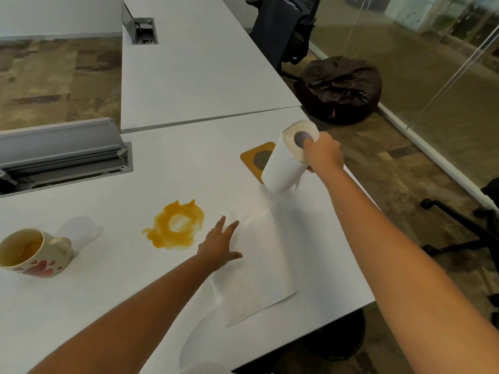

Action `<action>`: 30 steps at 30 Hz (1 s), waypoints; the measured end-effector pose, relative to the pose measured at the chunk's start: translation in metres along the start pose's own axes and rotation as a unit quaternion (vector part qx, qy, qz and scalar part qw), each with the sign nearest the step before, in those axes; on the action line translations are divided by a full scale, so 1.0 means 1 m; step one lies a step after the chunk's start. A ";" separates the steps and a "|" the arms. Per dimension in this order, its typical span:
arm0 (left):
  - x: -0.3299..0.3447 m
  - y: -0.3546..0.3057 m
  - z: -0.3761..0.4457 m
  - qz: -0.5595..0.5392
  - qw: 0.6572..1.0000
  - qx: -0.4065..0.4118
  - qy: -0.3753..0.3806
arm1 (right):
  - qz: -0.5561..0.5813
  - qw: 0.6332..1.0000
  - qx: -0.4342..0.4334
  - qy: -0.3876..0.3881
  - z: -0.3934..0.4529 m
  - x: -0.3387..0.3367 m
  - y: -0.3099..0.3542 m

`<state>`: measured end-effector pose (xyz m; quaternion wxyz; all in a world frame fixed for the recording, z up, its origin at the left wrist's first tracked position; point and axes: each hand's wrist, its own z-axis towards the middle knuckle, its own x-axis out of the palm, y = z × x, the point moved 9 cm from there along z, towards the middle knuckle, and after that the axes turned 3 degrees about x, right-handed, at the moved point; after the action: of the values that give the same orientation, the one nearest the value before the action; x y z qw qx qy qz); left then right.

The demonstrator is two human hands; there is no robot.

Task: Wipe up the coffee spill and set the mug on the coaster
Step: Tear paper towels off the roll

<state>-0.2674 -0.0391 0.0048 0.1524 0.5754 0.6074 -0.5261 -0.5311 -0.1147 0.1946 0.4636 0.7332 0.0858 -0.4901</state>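
A single wide-angle camera sits on the person's head, looking forward and steeply down over a white desk. It is close enough that both forearms stretch from the bottom edge into the middle of the picture. The lens bends straight edges. Further desks, carpet and a glass wall fill the top.

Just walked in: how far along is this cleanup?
Nothing is finished. The coffee spill is unwiped. In hand: the right hand grips the paper towel roll while the left hand presses the unrolled sheet. Left: wiping, then moving the mug onto the coaster.
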 end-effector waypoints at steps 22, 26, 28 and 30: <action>0.013 0.019 0.029 0.024 0.999 -0.019 0.036 | -0.071 0.984 0.161 0.034 0.055 -0.027 -0.064; 0.014 0.021 0.030 0.026 0.998 -0.025 0.042 | -0.104 0.981 0.160 0.037 0.061 -0.028 -0.065; 0.013 0.021 0.030 0.026 0.998 -0.031 0.040 | -0.108 0.981 0.159 0.034 0.064 -0.028 -0.067; 0.011 0.022 0.029 0.027 0.998 -0.038 0.030 | -0.113 0.982 0.150 0.014 0.063 -0.031 -0.065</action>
<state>-0.2643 -0.0615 -0.0256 0.1701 0.6012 0.6155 -0.4804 -0.6247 -0.1165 0.1744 0.2889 0.7867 0.0999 -0.5363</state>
